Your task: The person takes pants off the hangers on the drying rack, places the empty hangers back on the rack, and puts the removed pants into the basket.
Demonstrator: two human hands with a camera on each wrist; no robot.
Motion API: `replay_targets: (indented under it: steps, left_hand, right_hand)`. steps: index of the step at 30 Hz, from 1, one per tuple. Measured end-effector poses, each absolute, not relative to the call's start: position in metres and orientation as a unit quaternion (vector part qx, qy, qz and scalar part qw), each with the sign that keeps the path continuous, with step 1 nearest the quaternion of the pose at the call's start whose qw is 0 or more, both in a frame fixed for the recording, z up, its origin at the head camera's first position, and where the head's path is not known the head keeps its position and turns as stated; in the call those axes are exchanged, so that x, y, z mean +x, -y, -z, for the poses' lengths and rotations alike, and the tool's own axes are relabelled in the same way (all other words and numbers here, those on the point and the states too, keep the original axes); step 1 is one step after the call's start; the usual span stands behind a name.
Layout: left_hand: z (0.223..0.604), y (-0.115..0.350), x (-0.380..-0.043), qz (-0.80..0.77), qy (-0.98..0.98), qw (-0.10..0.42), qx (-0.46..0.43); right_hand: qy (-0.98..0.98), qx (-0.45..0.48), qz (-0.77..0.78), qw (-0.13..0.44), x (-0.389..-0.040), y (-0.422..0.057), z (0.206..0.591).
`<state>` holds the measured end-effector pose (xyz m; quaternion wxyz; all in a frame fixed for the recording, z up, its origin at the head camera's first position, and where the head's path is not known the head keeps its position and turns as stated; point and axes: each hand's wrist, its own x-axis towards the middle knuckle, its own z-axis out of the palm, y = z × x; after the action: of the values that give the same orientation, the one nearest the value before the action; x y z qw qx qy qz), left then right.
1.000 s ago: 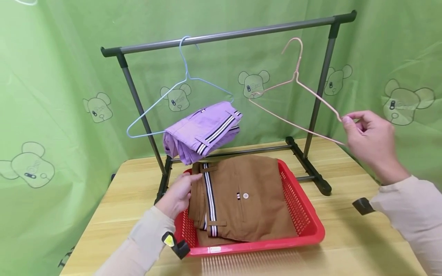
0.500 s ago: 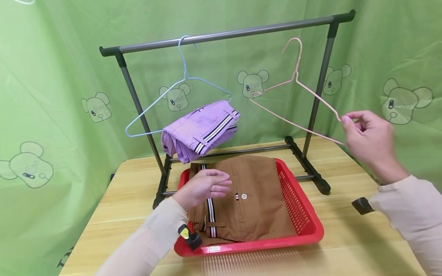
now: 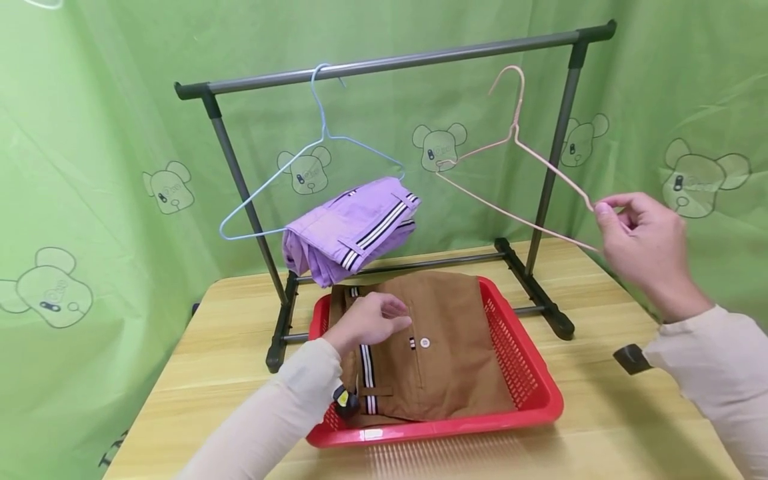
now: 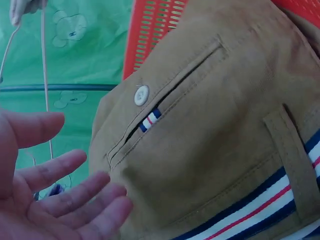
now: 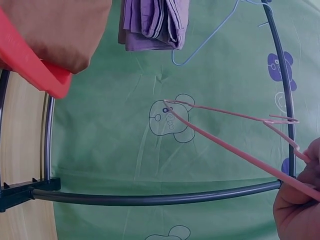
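My right hand [image 3: 645,247] grips one end of a pink wire hanger [image 3: 517,117], thumb and fingers pinching the wire. The hanger is in mid-air, its hook in front of the green curtain below the rack's bar. Brown trousers [image 3: 456,360] with a striped waistband and a white button [image 4: 141,95] lie folded in a red basket [image 3: 462,426]. Over their waistband side hovers my left hand [image 3: 372,320]. In the left wrist view its fingers [image 4: 75,192] are spread and loosely bent, holding nothing. Part of the waistband is hidden behind that hand.
A grey clothes rack [image 3: 420,59] stands behind the basket on the wooden table [image 3: 222,333]. From its bar hangs a blue wire hanger [image 3: 325,130] with folded purple trousers [image 3: 348,227] over its lower wire. A green curtain [image 3: 384,20] surrounds the table.
My left hand has moved right and inward, from the left side of the brown trousers to over them. My right hand and the pink hanger have stayed nearly still.
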<state>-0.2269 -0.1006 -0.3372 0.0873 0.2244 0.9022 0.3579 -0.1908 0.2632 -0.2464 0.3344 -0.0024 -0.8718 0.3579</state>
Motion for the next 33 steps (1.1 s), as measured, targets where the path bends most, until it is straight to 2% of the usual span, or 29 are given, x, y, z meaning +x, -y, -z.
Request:
replay_targets:
  steps: [5,10,15,24,33]
  left_hand:
    - [0.339,0.092,-0.227,-0.236,-0.929,0.081,0.272]
    - [0.343,0.084,-0.226,-0.153,-0.934,0.111,0.302]
    - [0.349,0.077,-0.224,-0.126,-0.938,0.127,0.296]
    - [0.349,0.073,-0.222,-0.075,-0.951,0.108,0.280]
    - [0.352,0.077,-0.225,-0.056,-0.949,0.114,0.289]
  right_hand:
    - [0.871,0.000,-0.357,0.337,-0.191,-0.262,0.247]
    - [0.866,0.003,-0.364,0.343,-0.190,-0.262,0.248]
    - [0.860,0.007,-0.369,0.352,-0.190,-0.262,0.248]
    - [0.856,0.011,-0.367,0.363,-0.190,-0.261,0.242]
    - [0.854,0.001,-0.374,0.361,-0.192,-0.256,0.238]
